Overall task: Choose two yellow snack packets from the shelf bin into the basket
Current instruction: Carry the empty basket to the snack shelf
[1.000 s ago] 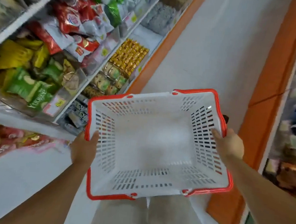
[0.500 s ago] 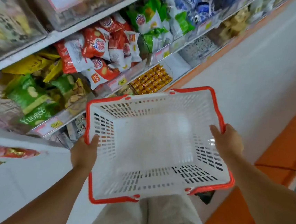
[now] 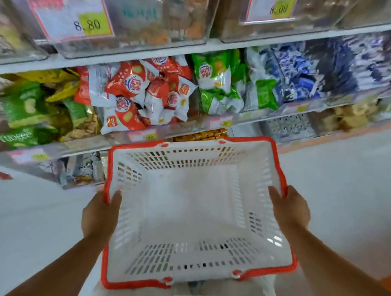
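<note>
1. Yellow snack packets [image 3: 47, 76] lie in the shelf bin [image 3: 70, 144], which is above and to the left of the left hand [image 3: 99, 215], past the basket's far left corner. They are at the top and back of the bin's pile, with green packets [image 3: 24, 107] heaped in front of and below them and red packets [image 3: 133, 87] next door on the side nearer the right hand [image 3: 291, 209].

2. The basket [image 3: 191, 209] hangs between the two hands, mouth up, with nothing in it. It looks like a stiff, light plastic shell, so one hand could probably carry it alone.

3. Judging by their crinkled film, the yellow packets should be light, soft and somewhat slippery, with contents that may crush if squeezed. The safest hold is likely a pinch on a top edge or corner seam, lifting up and out so the green ones are not dragged along. The blur hides how many yellow packets there are.

4. The left hand grips the basket's left rim, with its thumb [image 3: 115, 199] hooked over onto the inner wall and its other fingers hidden outside. The forearm reaches forward from low on the left.

5. The right hand grips the right rim in the same way, with its thumb [image 3: 275, 193] lying along the red edge. Neither hand is free, so one must let go before reaching. The left is the nearer to the bin.
</note>
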`<state>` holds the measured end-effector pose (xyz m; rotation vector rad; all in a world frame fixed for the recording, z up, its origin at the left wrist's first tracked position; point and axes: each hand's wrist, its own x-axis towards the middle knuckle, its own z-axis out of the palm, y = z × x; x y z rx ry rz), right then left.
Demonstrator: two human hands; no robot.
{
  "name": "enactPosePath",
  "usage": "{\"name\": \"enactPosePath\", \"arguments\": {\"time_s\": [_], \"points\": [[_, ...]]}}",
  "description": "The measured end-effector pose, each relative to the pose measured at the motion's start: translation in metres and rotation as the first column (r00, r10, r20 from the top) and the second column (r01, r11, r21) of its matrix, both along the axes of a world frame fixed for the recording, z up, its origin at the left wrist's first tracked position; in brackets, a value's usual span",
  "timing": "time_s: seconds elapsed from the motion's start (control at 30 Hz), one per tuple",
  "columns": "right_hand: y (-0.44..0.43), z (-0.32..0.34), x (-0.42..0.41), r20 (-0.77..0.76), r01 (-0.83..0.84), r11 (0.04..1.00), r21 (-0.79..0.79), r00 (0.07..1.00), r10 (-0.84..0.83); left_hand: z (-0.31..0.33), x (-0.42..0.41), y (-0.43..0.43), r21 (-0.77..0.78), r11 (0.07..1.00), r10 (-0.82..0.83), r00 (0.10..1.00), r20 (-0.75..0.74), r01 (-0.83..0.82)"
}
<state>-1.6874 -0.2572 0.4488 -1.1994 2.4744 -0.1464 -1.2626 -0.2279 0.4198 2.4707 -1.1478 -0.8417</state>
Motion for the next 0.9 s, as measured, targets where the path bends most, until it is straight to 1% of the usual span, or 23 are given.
{"name": "enactPosePath", "arguments": {"time_s": [0.1,0.17,0.3,0.43,0.57,0.7,0.9], "points": [[-0.034,-0.022,-0.037,0.016,-0.12,0.992,0.033,0.993,0.119,-0.014,-0.042,0.014,0.022,0.992,0.127,0.991,0.039,-0.128],[-0.052,-0.033,-0.057,0.04,-0.184,0.983,0.02,0.982,0.183,-0.022,-0.072,0.026,0.03,0.975,0.219,0.974,0.052,-0.221],[-0.059,-0.053,-0.09,0.062,-0.272,0.962,0.032,0.961,0.27,-0.037,-0.113,0.05,0.08,0.942,0.32,0.943,0.087,-0.327],[-0.048,-0.078,-0.107,0.05,-0.271,0.96,0.076,0.962,0.267,-0.06,-0.127,0.06,0.107,0.939,0.322,0.944,0.073,-0.328],[-0.033,-0.123,-0.107,0.064,-0.234,0.966,0.111,0.972,0.228,-0.107,-0.126,0.064,0.144,0.954,0.257,0.964,0.062,-0.264],[-0.022,-0.184,-0.106,0.07,-0.217,0.967,0.134,0.975,0.209,-0.17,-0.122,0.065,0.166,0.952,0.253,0.966,0.051,-0.258],[-0.02,-0.293,-0.105,0.077,-0.229,0.963,0.139,0.973,0.22,-0.286,-0.123,0.072,0.176,0.952,0.246,0.968,0.049,-0.25]]}}
